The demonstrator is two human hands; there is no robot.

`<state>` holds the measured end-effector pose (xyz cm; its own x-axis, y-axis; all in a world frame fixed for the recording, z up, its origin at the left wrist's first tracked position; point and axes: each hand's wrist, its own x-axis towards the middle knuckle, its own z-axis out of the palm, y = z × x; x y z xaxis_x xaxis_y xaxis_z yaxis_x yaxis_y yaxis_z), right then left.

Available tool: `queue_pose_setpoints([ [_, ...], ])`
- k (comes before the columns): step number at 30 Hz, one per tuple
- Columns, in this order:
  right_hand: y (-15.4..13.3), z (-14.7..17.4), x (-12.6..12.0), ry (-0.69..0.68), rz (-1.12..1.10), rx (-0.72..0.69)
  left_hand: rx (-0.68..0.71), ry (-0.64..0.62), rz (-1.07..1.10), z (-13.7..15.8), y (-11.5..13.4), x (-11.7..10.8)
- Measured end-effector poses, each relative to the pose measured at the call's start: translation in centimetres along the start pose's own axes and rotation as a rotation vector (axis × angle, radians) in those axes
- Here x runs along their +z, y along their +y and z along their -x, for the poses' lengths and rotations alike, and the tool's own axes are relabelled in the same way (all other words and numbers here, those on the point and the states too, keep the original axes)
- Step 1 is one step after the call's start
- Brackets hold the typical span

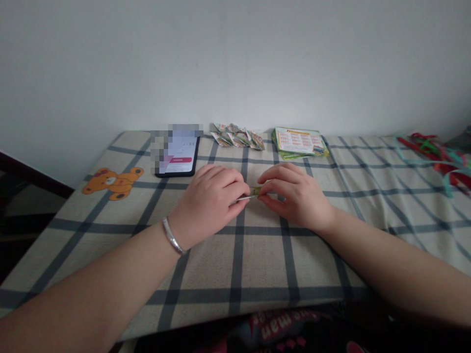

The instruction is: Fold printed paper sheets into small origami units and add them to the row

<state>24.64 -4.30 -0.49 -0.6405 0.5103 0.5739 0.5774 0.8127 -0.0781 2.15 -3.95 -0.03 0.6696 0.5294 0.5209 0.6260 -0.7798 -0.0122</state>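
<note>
Between my two hands, just above the checked tablecloth, is a small piece of folded paper, whitish and yellow-green. My fingers cover most of it, so its full shape is hidden. From the left, my left hand pinches one end; a silver bracelet circles that wrist. My right hand closes its thumb and fingertips on the other end. Beyond the hands lie several folded paper pieces with a colourful print. A stack of printed cards with green edges lies behind my right hand.
A phone with a lit screen lies behind my left hand. Farther left is a flat orange teddy bear cutout. Coloured ribbons are heaped at the far right. The checked tablecloth covers the table, which meets a white wall.
</note>
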Motion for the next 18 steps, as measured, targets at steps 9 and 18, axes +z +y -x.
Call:
queue_pose_setpoints([
  [9,-0.42,-0.22,-0.09,0.060,-0.015,-0.025,-0.001,0.010,0.036,-0.17,0.45,-0.35],
  [18,-0.47,0.00,-0.29,0.174,-0.067,-0.049,-0.051,0.041,0.195,-0.06,0.60,-0.15],
])
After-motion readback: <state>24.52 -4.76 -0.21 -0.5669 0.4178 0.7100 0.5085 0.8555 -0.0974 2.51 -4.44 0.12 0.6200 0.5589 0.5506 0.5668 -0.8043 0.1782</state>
